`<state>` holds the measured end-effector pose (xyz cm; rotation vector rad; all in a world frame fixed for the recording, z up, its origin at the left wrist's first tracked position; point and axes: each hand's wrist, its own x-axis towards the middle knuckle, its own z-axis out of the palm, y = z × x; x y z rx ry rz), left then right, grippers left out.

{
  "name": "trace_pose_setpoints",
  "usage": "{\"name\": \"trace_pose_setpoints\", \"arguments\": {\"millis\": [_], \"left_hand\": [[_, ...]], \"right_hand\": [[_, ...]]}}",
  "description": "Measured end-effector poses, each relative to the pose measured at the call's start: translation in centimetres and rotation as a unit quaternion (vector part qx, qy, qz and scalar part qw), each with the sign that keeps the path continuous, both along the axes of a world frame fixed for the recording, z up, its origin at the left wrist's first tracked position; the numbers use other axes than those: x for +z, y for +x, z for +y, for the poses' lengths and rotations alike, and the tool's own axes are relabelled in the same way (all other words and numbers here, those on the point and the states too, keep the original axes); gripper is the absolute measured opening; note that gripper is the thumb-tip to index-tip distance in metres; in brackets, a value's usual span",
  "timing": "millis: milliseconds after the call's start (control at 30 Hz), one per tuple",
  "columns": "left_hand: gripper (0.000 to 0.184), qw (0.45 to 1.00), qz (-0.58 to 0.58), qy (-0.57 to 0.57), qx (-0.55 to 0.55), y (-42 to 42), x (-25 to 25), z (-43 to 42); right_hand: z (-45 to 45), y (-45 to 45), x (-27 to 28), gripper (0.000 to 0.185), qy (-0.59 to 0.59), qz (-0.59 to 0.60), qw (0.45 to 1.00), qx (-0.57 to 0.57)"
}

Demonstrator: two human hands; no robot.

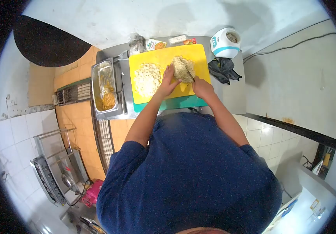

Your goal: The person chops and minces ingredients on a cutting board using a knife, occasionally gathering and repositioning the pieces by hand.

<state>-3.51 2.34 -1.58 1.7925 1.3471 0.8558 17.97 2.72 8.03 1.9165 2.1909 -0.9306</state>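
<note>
On a yellow cutting board (164, 55) lie two heaps of pale chopped food. The left heap (147, 79) is spread flat; the right heap (182, 67) is more compact. My right hand (202, 87) is wrapped round the handle of a knife (190, 73), whose blade rests in the right heap. At that heap's left edge is my left hand (168, 82), thumb and fingers apart, holding nothing that shows. A green board (172, 103) shows beneath the yellow one's near edge.
A metal tray (116, 84) with orange-brown food stands at the left. Behind the boards are a plastic bag (137, 43) and small packets (155, 44). A white-and-blue device (225, 43) and a black bag (224, 70) sit at the right.
</note>
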Motion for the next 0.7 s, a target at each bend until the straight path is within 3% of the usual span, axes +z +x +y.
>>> {"name": "trace_pose_setpoints", "arguments": {"millis": [200, 400, 700], "left_hand": [[0.091, 1.000, 0.016, 0.016, -0.001, -0.1, -0.1, -0.3], [0.096, 0.997, 0.068, 0.022, -0.002, 0.0, -0.5, 0.3], [0.110, 0.983, 0.178, -0.041, -0.032, 0.1, -0.2, 0.6]], "right_hand": [[-1.8, -0.7, 1.8, 0.035, -0.015, -0.015, 1.000, -0.011], [-2.0, -0.7, -0.9, 0.037, -0.030, -0.012, 0.999, -0.035], [-2.2, -0.8, 3.8, 0.035, 0.007, -0.032, 0.999, -0.019]]}}
